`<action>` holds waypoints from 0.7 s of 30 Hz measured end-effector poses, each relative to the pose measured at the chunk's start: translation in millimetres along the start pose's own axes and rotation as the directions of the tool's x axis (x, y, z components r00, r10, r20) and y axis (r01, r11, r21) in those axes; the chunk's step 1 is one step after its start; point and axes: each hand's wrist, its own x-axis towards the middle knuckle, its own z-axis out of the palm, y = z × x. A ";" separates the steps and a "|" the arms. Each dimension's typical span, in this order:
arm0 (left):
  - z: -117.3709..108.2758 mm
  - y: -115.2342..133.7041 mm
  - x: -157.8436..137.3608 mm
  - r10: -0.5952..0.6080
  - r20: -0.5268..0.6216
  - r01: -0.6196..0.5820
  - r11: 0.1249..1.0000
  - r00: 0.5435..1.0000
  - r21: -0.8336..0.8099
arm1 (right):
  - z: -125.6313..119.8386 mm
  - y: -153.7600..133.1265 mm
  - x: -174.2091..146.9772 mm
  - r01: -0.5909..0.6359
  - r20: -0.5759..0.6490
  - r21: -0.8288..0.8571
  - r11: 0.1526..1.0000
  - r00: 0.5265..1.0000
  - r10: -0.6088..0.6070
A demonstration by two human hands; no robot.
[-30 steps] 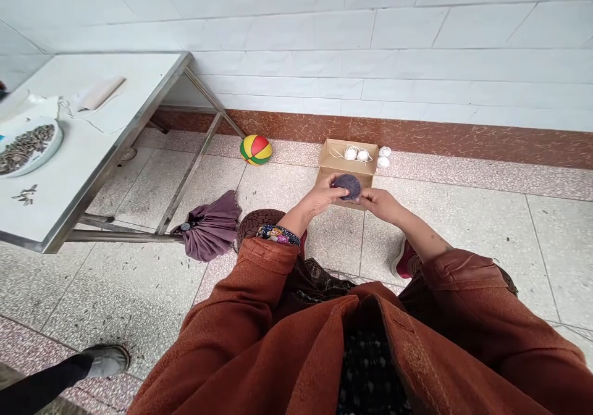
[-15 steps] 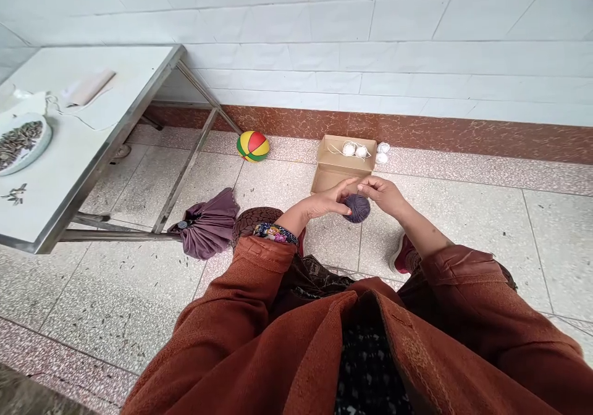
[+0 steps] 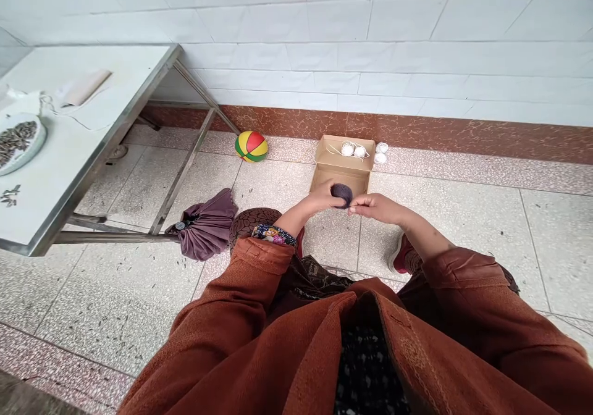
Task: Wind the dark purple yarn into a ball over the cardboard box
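The left hand point(image 3: 323, 196) curls around the dark yarn ball point(image 3: 341, 192), thumb on the near side and fingers on the far side, above the near part of the open box point(image 3: 340, 179); this cupped grasp probably steadies the ball while leaving its right side free for the other hand. The right hand point(image 3: 377, 208) meets that side with thumb and forefinger pressed together, a fine pinch suited to something thin. Two white balls point(image 3: 353, 149) lie with loose string in the far half of the box, whose low walls presumably keep them from rolling; two more point(image 3: 380, 152) rest on the floor just beside it, near the wall. The box sits directly in front of the person, apparently for easy reach. Whether a strand runs between the right fingertips cannot be told at this size. The left fingers hide part of the yarn ball, and hand and ball together cover part of the near half of the box. The bowl point(image 3: 42, 145) on the table point(image 3: 134, 69) is cut off by the left edge, and clothing covers much of the red shoes point(image 3: 399, 259).
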 end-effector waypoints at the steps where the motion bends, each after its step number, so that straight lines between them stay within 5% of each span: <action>1: 1.2 -1.2 -0.2 0.015 0.044 -0.018 0.998 0.999 0.055 | -3.5 -3.1 -1.1 0.000 -0.036 0.054 0.999 0.999 0.002; 6: 8.8 -3.0 -3.8 0.082 0.355 -0.011 0.981 0.931 -0.196 | -10.9 -1.6 3.9 0.035 -0.346 0.144 0.989 0.938 0.017; 9: 9.2 1.4 -6.6 0.186 0.402 -0.009 0.915 0.896 -0.404 | -6.5 9.1 10.0 -0.003 -0.423 0.094 0.996 0.905 0.043; 15: 4.0 11.8 -13.4 0.191 0.342 0.043 0.819 0.920 -0.573 | 2.3 28.6 14.9 -0.152 -0.423 0.023 0.988 0.894 0.148; 18: 2.5 9.3 -7.9 0.082 0.197 0.063 0.772 0.977 -0.632 | 4.7 26.9 12.9 -0.187 -0.334 -0.034 0.982 0.928 0.165; 21: 0.8 3.2 2.9 -0.042 -0.013 0.024 0.771 0.999 -0.636 | 5.0 15.0 8.0 -0.097 -0.203 -0.031 0.995 0.975 0.088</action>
